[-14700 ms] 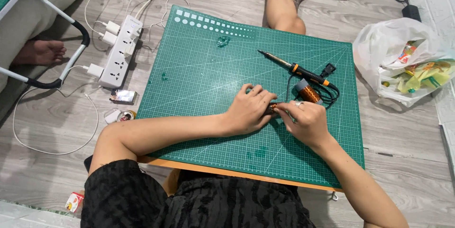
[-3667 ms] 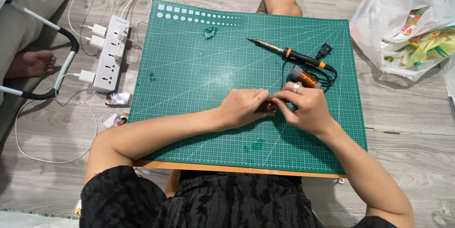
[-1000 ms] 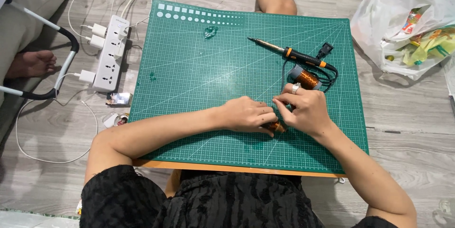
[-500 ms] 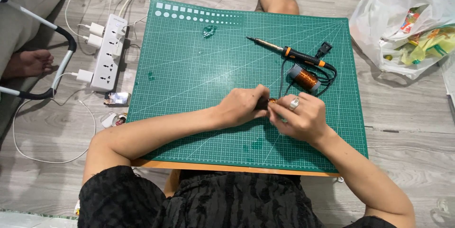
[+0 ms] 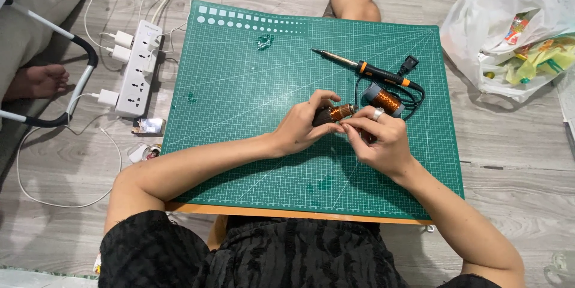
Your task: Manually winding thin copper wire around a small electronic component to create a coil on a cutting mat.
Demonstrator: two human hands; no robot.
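Between both hands' fingers [image 5: 335, 125]: copper coil [image 5: 340, 112], mostly hidden.

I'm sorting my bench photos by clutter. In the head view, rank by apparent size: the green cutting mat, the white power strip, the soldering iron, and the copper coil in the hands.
1. green cutting mat
2. white power strip
3. soldering iron, similar in length to the strip but far thinner
4. copper coil, partly hidden by left hand and right hand

The mat [image 5: 239, 84] is free at left; the soldering iron [image 5: 371, 72] and copper spool [image 5: 386, 99] block the right side.
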